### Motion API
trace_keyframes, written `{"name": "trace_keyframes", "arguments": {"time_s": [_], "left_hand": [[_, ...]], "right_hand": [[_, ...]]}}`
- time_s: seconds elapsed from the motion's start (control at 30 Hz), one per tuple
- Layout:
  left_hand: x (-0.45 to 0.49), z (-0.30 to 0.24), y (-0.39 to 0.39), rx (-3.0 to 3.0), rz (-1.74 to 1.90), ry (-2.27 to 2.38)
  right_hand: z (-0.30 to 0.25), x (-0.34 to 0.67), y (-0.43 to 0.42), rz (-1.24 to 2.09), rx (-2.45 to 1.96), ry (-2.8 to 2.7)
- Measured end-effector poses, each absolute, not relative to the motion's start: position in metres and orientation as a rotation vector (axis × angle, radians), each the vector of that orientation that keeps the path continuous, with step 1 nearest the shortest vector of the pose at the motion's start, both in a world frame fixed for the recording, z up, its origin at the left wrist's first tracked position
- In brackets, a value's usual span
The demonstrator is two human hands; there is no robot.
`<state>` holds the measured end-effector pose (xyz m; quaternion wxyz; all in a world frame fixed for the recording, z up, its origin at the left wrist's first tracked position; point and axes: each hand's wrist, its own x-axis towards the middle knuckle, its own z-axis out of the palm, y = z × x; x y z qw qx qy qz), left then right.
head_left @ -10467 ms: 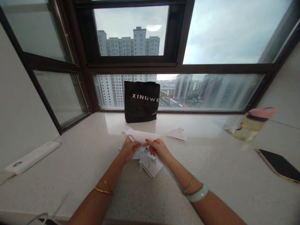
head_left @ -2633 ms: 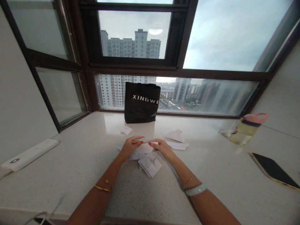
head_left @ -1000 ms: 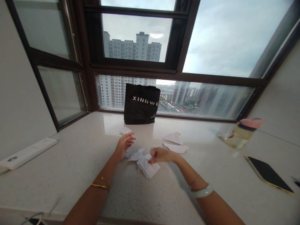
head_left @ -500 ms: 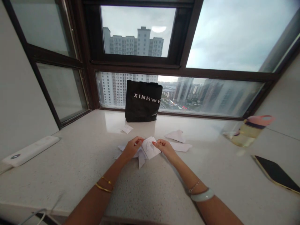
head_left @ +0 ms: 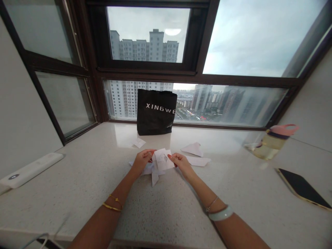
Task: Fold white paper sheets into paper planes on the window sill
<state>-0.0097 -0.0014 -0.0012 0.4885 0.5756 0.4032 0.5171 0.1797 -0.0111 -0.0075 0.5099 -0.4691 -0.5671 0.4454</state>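
Note:
Between both hands, small pieces of white paper (head_left: pixel 163 160) with dark marks overlap above the counter. My left hand (head_left: pixel 142 160) pinches their left edge between thumb and fingers. On the right edge, my right hand (head_left: pixel 182 163) is closed in a pinch, its thumb on top of the paper. Beneath and beside the left hand lie torn paper scraps (head_left: pixel 155 178), partly hidden by the hand and the held pieces. Right of my right hand rest a paper strip (head_left: pixel 198 161) and a roughly triangular scrap (head_left: pixel 193 149).
A black bag (head_left: pixel 156 119) stands against the window, with a small paper square (head_left: pixel 139 143) before it. At right are a pink-lidded bottle (head_left: pixel 271 145) and a phone (head_left: pixel 302 186). A white power strip (head_left: pixel 32 169) lies at left on the speckled counter (head_left: pixel 155 218).
The held papers have turned more upright and spread apart slightly, with one piece showing further left. Both hands keep their pinch. The whole view has shifted slightly.

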Motion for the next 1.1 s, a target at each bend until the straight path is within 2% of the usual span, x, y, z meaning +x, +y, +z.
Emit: {"name": "trace_keyframes", "arguments": {"time_s": [0.2,0.4,0.6,0.77,1.1], "left_hand": [[-0.006,-0.003,-0.002,1.36,1.235,0.969],[-0.009,-0.004,0.004,1.31,1.328,1.037],[-0.01,-0.003,0.004,1.306,1.32,1.069],[-0.01,-0.004,0.005,1.29,1.33,1.074],[-0.001,-0.004,-0.002,1.311,1.193,0.939]], "right_hand": [[-0.007,0.18,-0.011,1.104,-1.113,-1.313],[-0.009,0.189,-0.004,0.911,-1.065,-1.091],[-0.002,0.188,-0.007,0.976,-0.964,-1.064],[0.005,0.19,-0.01,0.852,-0.942,-0.962],[-0.008,0.168,-0.013,0.985,-1.054,-1.408]]}}
